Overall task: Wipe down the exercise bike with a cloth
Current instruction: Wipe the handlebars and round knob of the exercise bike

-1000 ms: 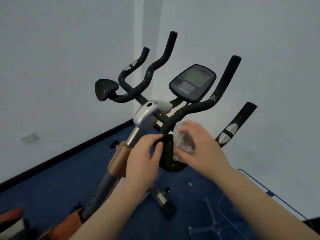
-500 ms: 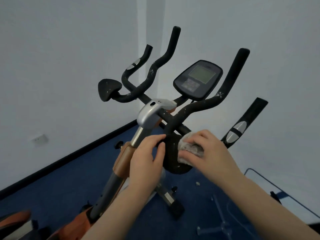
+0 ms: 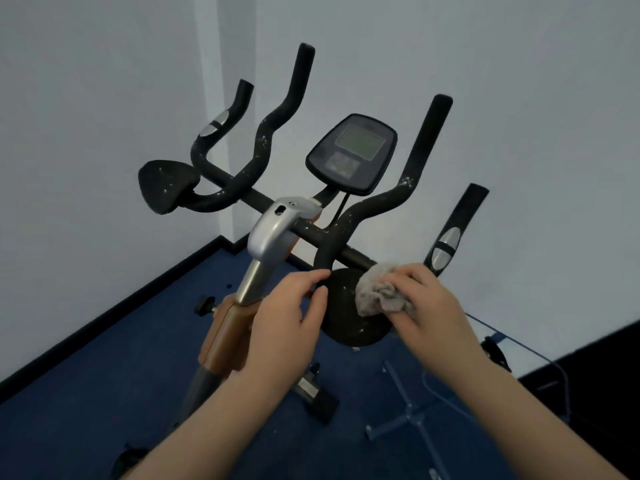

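The exercise bike (image 3: 270,233) stands in front of me with black foam handlebars, a silver stem cap and a dark console (image 3: 351,152). Its right elbow pad (image 3: 343,317) is black and flecked with white specks. My right hand (image 3: 427,306) presses a crumpled grey cloth (image 3: 375,292) against the pad's upper right side. My left hand (image 3: 287,320) grips the pad's left edge, thumb and fingers curled around it. The left elbow pad (image 3: 166,185) sits farther back at the left.
The bike stands in a corner of white walls with a black skirting board (image 3: 104,320) over blue carpet. A blue metal frame (image 3: 412,420) and a thin cable lie on the floor at the right. A foot of the bike (image 3: 315,393) shows below my hands.
My right hand with the cloth has slid from the pad's middle toward its upper right edge. The left hand keeps its hold on the pad's left side.
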`<state>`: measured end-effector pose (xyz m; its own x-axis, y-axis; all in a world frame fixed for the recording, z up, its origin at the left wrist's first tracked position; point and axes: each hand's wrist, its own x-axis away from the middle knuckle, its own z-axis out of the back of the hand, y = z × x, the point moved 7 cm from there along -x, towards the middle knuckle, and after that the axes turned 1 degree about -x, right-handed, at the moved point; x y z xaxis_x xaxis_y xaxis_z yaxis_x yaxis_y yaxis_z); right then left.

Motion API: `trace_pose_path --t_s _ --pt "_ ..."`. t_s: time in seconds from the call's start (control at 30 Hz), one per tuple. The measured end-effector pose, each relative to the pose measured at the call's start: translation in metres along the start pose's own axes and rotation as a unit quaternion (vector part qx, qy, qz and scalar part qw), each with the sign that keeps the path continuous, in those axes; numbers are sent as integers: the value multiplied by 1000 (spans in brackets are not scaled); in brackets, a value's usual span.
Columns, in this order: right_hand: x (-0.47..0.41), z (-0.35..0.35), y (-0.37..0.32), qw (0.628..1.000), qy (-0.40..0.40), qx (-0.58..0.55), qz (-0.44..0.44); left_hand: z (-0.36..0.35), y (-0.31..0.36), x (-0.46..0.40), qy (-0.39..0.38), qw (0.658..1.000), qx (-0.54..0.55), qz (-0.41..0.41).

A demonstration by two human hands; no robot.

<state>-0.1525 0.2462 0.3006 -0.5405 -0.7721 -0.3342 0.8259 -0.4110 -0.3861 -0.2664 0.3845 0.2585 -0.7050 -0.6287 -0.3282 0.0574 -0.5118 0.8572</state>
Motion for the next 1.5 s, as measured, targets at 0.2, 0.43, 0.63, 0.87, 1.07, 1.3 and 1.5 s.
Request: trace_pose_path --t_s 0.2,0.43,0.63,0.87,1.07,1.3,1.5 --pt "-12 2 -2 998 51 -17 -29 -1 -3 -4 -10 1000 18 -9" --pt "-22 5 2 996 76 -34 -39 -2 -3 -1 -4 1000 18 1" --pt "-24 -5 3 1000 -13 -8 10 -2 0 -1 9 1000 14 3" --pt "-16 12 6 994 -25 78 71 0 -2 -4 10 1000 11 19" --pt "-39 24 -32 975 -33 87 203 -3 -12 -18 -29 996 58 63" --pt "-45 -5 -35 946 -114 140 269 -1 -23 -22 -35 992 91 76" --pt "-52 8 -13 964 -199 69 161 -3 -28 -19 -34 988 125 81"
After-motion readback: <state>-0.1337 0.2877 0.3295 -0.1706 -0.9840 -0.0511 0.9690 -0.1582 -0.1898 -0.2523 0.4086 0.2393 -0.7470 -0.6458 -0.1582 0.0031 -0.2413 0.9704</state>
